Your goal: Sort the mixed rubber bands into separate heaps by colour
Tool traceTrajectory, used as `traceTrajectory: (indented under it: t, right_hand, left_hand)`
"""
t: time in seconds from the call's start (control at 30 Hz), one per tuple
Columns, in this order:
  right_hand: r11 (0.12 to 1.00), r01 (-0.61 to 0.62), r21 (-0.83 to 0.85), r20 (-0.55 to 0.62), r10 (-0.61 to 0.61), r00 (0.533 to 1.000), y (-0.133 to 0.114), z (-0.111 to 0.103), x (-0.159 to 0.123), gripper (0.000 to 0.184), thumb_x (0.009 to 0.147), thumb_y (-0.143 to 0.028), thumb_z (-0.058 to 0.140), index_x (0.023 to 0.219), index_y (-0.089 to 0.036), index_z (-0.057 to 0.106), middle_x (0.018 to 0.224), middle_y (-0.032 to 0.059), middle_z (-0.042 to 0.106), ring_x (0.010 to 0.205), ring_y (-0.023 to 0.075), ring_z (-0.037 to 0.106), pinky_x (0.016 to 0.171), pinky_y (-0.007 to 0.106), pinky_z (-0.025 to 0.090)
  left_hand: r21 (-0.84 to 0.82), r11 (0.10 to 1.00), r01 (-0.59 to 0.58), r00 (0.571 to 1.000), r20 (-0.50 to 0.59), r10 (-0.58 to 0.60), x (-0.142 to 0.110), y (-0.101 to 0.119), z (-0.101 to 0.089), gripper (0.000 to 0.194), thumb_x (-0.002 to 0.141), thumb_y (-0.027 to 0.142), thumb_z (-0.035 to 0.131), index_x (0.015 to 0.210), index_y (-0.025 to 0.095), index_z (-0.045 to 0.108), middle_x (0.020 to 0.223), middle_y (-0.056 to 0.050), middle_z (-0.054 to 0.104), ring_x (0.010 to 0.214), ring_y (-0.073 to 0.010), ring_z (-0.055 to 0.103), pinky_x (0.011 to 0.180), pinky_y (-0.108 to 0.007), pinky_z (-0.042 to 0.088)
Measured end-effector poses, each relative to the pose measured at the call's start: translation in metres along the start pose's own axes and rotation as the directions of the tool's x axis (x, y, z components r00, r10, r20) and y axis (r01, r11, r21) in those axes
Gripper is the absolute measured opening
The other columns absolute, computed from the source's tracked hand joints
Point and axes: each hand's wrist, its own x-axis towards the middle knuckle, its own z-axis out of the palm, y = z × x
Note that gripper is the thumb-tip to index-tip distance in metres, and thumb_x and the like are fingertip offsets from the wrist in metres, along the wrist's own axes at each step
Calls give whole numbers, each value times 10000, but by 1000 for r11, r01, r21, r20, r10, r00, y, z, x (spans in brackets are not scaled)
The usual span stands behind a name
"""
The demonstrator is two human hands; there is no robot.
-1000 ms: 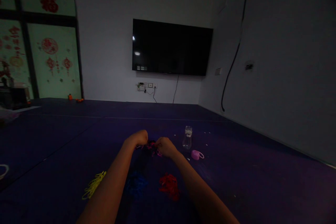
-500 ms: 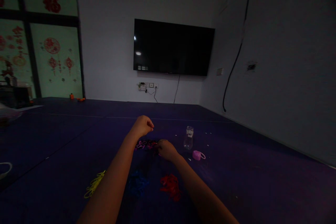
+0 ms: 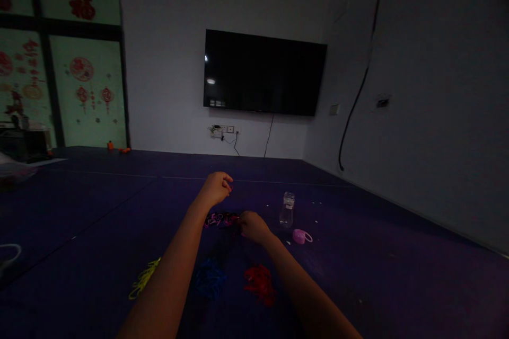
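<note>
My left hand (image 3: 217, 188) is raised above the far side of a mixed pile of small pink and dark bands (image 3: 218, 219), its fingers curled together. A faint reddish bit shows at its fingertips, too small to name. At the right end of that pile is my right hand (image 3: 253, 226), fingers bent down and pressed together among the bands; what they grip is hidden. Nearer to me lie three sorted heaps: yellow bands (image 3: 143, 278) partly behind my left forearm, blue bands (image 3: 210, 277) between the arms, and red bands (image 3: 260, 284) beside my right forearm.
A clear bottle (image 3: 287, 210) without its cap stands right of my right hand. Its pink cap with a loop (image 3: 301, 236) lies close by. Small white scraps (image 3: 288, 242) dot the purple floor mat (image 3: 377, 254). A white looped thing (image 3: 11, 254) is at the left edge.
My left hand's fingers have spread slightly, and a reddish bit now shows at their tips. My right hand stays at the mixed pile. The view has shifted slightly.
</note>
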Motion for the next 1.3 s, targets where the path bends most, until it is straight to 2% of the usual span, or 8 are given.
traceTrajectory:
  t: [0.13,0.23,0.37,0.47,0.6,0.83,1.13,1.3]
  right_hand:
    - [981,-1,195,-96,20,995,5,-9,5,291,669,-111,473,796,-166,729,813,32,698,827,166,598,687,206,401]
    - [901,-43,432,-133,111,985,8,-19,6,201,675,-199,540,722,-145,728,667,0,676,713,165,603,615,217,403]
    - [582,-33,813,-127,232,965,1,-34,4,219,561,-301,693,701,-136,728,674,30,692,621,159,592,570,246,425]
    - [338,9,941,-115,295,949,-9,-44,3,297,484,-332,764,697,-129,722,694,66,698,614,150,603,575,250,444]
    - [225,57,973,-128,312,941,-22,-54,3,345,466,-356,794,707,-122,714,684,80,698,640,154,625,591,249,454]
    - [203,79,976,-143,322,936,-27,-63,2,365,450,-368,805,699,-119,710,676,82,698,655,168,636,593,254,460]
    - [455,86,886,-250,315,916,-39,-81,-6,242,477,-322,767,620,-133,716,556,35,662,504,113,546,516,240,417]
    - [503,-15,864,-138,266,954,-37,-92,-13,113,512,-237,703,567,-138,698,524,21,654,464,99,533,493,224,419]
  left_hand:
    - [3,1000,20,1000,18,-21,2,-3,0,278,696,-43,481,859,84,668,743,-60,695,624,-114,649,581,-174,479]
    - [-3,1000,30,999,37,-30,2,-5,0,220,708,-6,498,778,96,680,702,-54,693,624,-127,653,594,-191,488]
    - [-36,999,41,997,62,-38,1,-6,2,152,697,38,551,732,106,683,609,-37,674,607,-147,654,598,-213,494]
    - [-90,995,37,994,101,-28,1,-5,4,146,674,26,564,717,102,681,576,-32,664,570,-145,644,555,-206,489]
    - [-177,984,11,991,134,13,0,-4,6,107,705,77,584,741,97,683,619,-44,678,589,-138,640,557,-203,490]
    - [-259,966,-14,987,149,54,1,-4,6,210,709,78,591,904,88,670,715,-46,696,612,-125,641,591,-210,499]
    - [-167,984,-68,986,137,92,4,0,10,218,667,71,602,868,89,686,636,-39,668,611,-149,631,555,-211,463]
    - [-146,986,-85,963,241,119,-1,4,11,217,655,39,544,804,96,692,641,-38,676,607,-152,633,543,-209,454]
